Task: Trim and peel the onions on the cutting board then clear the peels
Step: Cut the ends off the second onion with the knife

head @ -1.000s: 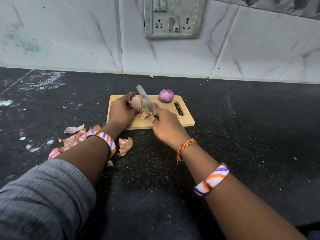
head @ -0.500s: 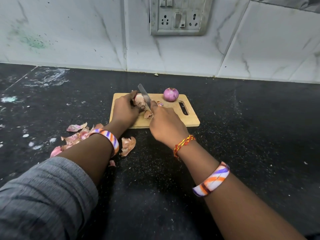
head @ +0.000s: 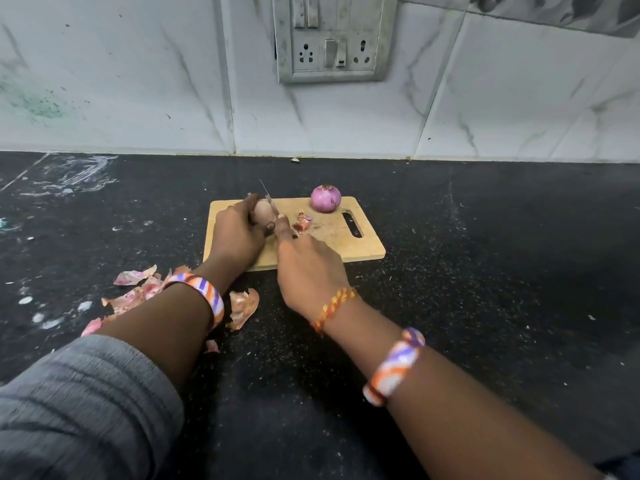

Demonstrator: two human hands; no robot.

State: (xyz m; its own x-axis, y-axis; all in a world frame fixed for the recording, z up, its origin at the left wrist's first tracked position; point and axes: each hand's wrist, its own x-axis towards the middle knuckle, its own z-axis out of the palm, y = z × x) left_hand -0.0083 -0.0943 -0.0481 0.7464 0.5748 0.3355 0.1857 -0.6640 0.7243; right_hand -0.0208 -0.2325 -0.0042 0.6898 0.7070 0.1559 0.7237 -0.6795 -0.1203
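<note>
A small wooden cutting board lies on the black counter. My left hand grips a pale unpeeled onion at the board's left part. My right hand holds a knife; its thin blade stands edge-on against the onion's right side, and the handle is hidden in my fist. A peeled purple onion sits at the board's far edge. A small scrap of peel lies on the board beside my right thumb.
A pile of pink onion peels lies on the counter left of my left wrist, and one larger peel lies between my wrists. A tiled wall with a switch and socket plate rises behind the counter.
The knife blade has swung from lying slanted over the board to standing edge-on against the held onion. The scrap of peel now shows to the right of my right hand.
</note>
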